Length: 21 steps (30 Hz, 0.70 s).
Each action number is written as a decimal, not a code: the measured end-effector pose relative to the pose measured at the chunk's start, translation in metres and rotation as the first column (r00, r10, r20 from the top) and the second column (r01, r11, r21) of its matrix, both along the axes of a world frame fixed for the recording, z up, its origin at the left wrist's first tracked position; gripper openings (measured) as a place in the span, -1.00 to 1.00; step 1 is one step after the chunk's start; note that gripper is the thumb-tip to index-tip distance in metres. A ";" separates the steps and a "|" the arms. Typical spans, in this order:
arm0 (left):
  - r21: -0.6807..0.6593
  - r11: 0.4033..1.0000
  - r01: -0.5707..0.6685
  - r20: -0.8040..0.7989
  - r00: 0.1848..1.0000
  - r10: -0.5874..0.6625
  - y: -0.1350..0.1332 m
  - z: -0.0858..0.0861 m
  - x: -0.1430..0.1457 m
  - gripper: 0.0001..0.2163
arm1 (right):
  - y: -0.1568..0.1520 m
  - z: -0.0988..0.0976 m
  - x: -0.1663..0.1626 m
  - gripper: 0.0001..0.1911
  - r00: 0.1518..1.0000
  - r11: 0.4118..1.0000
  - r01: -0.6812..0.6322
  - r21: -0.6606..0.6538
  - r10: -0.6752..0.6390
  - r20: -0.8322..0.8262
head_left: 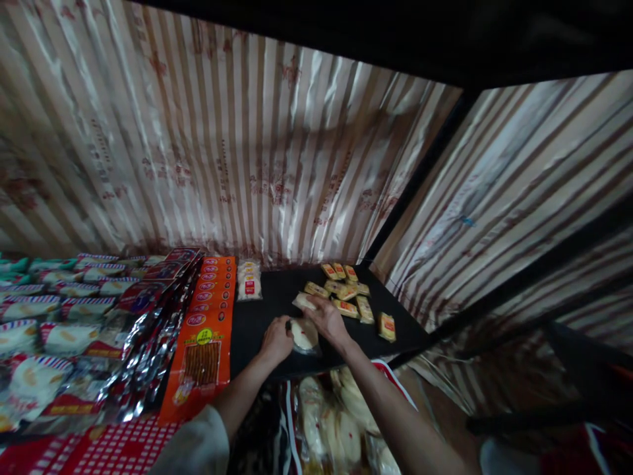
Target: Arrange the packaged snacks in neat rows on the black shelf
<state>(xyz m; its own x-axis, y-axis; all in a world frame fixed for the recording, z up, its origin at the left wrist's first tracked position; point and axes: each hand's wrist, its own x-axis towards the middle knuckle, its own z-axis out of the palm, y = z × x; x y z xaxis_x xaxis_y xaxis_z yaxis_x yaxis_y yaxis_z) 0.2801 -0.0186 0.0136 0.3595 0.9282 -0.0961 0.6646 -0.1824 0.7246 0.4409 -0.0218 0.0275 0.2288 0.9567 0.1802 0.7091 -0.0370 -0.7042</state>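
On a dark shelf (267, 310) my left hand (275, 342) curls round the left edge of a clear packet holding a pale round bun (303, 335). My right hand (325, 319) lies over the packet's right side, fingers bent and pressed on it. A second pale packet (304, 301) lies just beyond my right fingers. Small yellow-and-red snack packets (346, 290) are scattered behind and to the right of my hands.
Orange snack packs (206, 330) lie in a row left of my hands, then silver foil packs (148, 310) and white-and-red bags (44, 330). A small clear packet (248, 280) sits at the back. An open bag of pale buns (331, 422) hangs below the shelf edge. Striped foil sheeting (257, 145) lines the walls.
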 end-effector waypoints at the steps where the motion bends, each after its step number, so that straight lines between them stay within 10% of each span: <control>1: 0.000 0.999 -0.040 0.015 0.999 0.040 0.001 0.004 -0.002 -0.58 | -0.002 0.008 -0.004 -0.65 0.993 0.999 -0.017 -0.039 0.012 -0.121; 7: -0.040 0.982 -0.184 0.259 0.947 0.188 0.012 0.017 -0.021 -0.49 | -0.005 0.037 -0.029 -0.64 0.769 0.952 -0.204 -0.229 0.011 -0.639; 14: -0.174 0.963 -0.208 0.336 0.906 0.256 0.025 -0.004 -0.049 -0.81 | 0.006 0.031 -0.050 -0.57 0.691 0.898 -0.224 -0.378 -0.127 -0.711; 21: -0.196 0.928 -0.316 0.230 0.905 0.357 0.035 -0.023 -0.064 -0.84 | 0.021 0.006 -0.078 -0.71 0.677 0.954 -0.182 -0.239 -0.055 -0.734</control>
<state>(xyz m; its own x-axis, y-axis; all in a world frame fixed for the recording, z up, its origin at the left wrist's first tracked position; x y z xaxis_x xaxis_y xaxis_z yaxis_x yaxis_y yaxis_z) 0.2157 0.0159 -0.0098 0.0596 0.9798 -0.1909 0.4537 0.1437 0.8795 0.3628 -0.0005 0.0334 0.1094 0.9530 -0.2826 -0.0161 -0.2826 -0.9591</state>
